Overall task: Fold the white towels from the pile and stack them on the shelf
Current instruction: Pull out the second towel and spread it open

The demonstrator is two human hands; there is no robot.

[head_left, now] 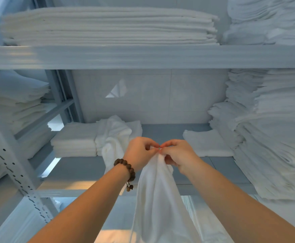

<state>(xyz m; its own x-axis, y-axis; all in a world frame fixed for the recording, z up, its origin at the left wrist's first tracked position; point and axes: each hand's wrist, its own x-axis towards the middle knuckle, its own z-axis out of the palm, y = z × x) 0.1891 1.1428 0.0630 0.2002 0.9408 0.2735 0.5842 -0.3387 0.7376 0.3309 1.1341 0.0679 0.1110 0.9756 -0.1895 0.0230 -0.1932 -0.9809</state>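
A white towel (158, 195) hangs straight down in front of the shelf (83, 167). My left hand (139, 152) and my right hand (177, 155) meet at its top edge, and each pinches the cloth between thumb and fingers. A bead bracelet sits on my left wrist. On the shelf's left stands a low stack of folded towels (75, 140), with a loose crumpled towel (114, 135) draped over its right end. A single folded towel (207, 143) lies on the shelf to the right.
A tall pile of white linen (269, 130) fills the shelf's right side. The upper shelf (143, 57) carries a wide stack of folded towels (108, 26). A perforated metal upright (12, 165) stands at the left. More folded linen (19, 99) sits in the neighbouring bay.
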